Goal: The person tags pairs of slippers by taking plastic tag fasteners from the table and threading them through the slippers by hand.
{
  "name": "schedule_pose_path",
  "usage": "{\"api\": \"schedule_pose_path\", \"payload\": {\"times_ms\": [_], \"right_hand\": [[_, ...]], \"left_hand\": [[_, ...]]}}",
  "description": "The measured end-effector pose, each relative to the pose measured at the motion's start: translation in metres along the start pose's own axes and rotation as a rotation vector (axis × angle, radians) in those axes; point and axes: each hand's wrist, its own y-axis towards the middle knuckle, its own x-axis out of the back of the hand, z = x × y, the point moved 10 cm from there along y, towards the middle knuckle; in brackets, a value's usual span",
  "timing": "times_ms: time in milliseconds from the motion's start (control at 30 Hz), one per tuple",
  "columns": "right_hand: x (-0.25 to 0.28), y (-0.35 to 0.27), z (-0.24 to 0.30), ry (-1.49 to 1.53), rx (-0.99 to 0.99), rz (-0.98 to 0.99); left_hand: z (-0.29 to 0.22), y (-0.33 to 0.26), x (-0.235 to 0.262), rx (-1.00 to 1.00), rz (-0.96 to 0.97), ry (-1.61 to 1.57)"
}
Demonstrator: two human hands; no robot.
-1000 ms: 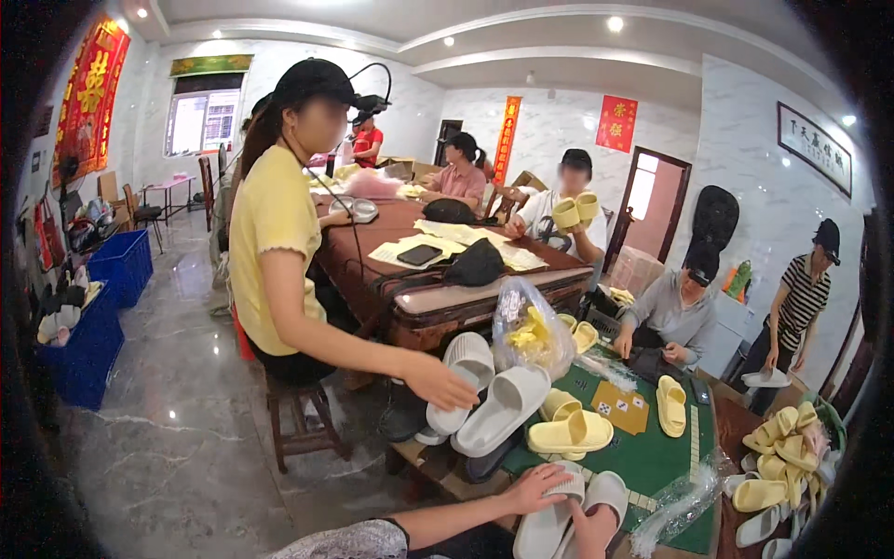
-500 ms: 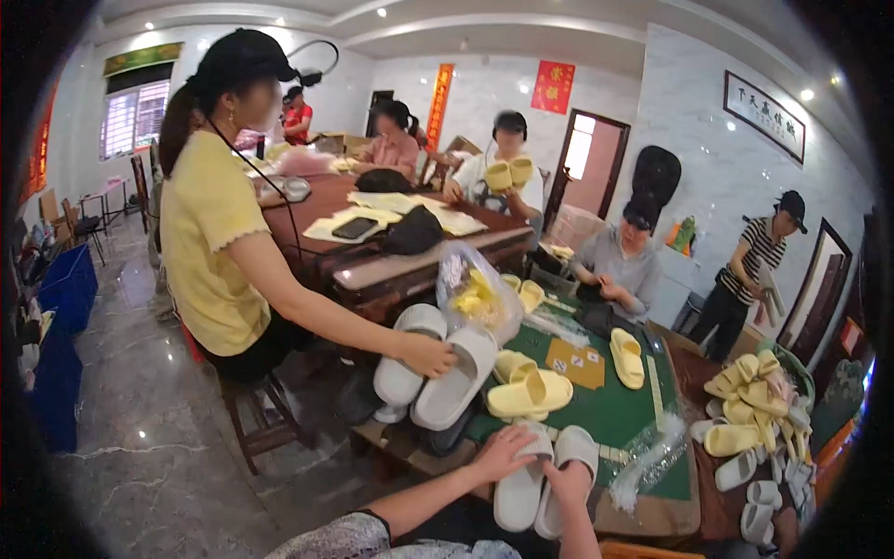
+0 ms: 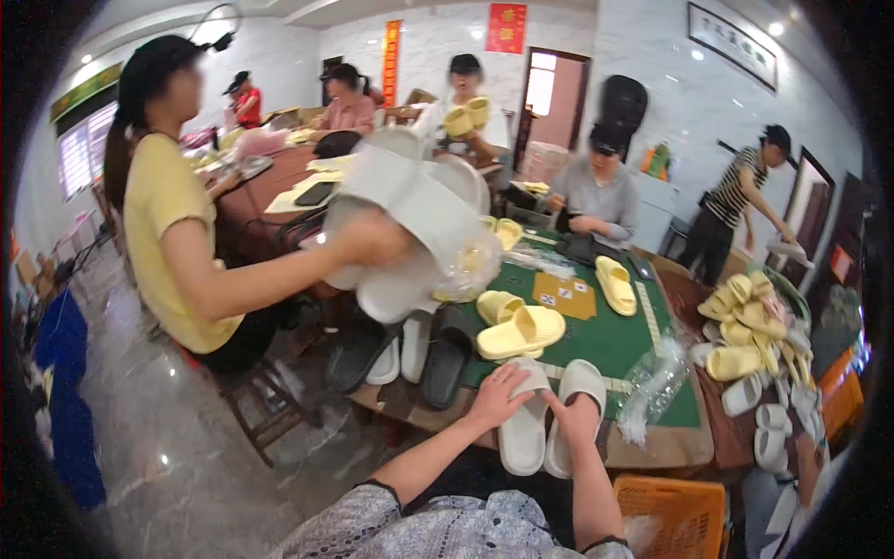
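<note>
At the near table edge, two light grey slippers lie side by side, soles down, heels toward me. My left hand [image 3: 501, 399] rests over the strap of the left slipper [image 3: 522, 445], fingers curled on its outer side. My right hand [image 3: 579, 419] grips the right slipper [image 3: 586, 375] around its opening; some of its fingers are hidden. Just beyond sits a pair of yellow slippers [image 3: 521, 333]. Black slippers [image 3: 449, 365] and grey ones stand to the left. Above them, a co-worker's hand [image 3: 372, 238] holds up several light grey slippers [image 3: 419, 210], blurred.
A green mat [image 3: 596, 340] with a measuring strip covers the table. On it lie a brown card [image 3: 564, 296], another yellow slipper [image 3: 615, 286] and clear plastic bags [image 3: 652, 382]. Yellow and grey slippers [image 3: 745, 326] are heaped at right. An orange crate [image 3: 670, 512] stands below. Several people work around.
The co-worker at left has lifted grey slippers off the table, uncovering black ones. My hands remain on the two grey slippers, which now appear slightly higher in view.
</note>
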Motion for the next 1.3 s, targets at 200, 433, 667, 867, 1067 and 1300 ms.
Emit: {"api": "schedule_pose_path", "payload": {"times_ms": [200, 433, 667, 867, 1067, 1300], "right_hand": [[0.012, -0.004, 0.013, 0.032, -0.018, 0.098], [0.002, -0.011, 0.004, 0.000, 0.171, 0.161], [0.009, -0.041, 0.009, 0.022, 0.266, 0.250], [0.008, -0.038, 0.005, 0.007, 0.219, 0.239], [0.006, -0.042, 0.006, 0.005, 0.202, 0.276], [0.011, -0.045, 0.005, 0.033, 0.287, 0.138]], "left_hand": [[-0.006, 0.000, 0.005, -0.051, -0.041, -0.011], [-0.006, -0.005, 0.003, -0.057, -0.007, -0.032], [-0.034, -0.013, 0.000, -0.094, 0.054, -0.018], [-0.027, -0.004, -0.003, -0.072, 0.053, -0.120], [-0.026, -0.011, -0.004, -0.071, 0.046, -0.098], [-0.035, -0.011, -0.003, -0.090, 0.064, -0.096]]}}
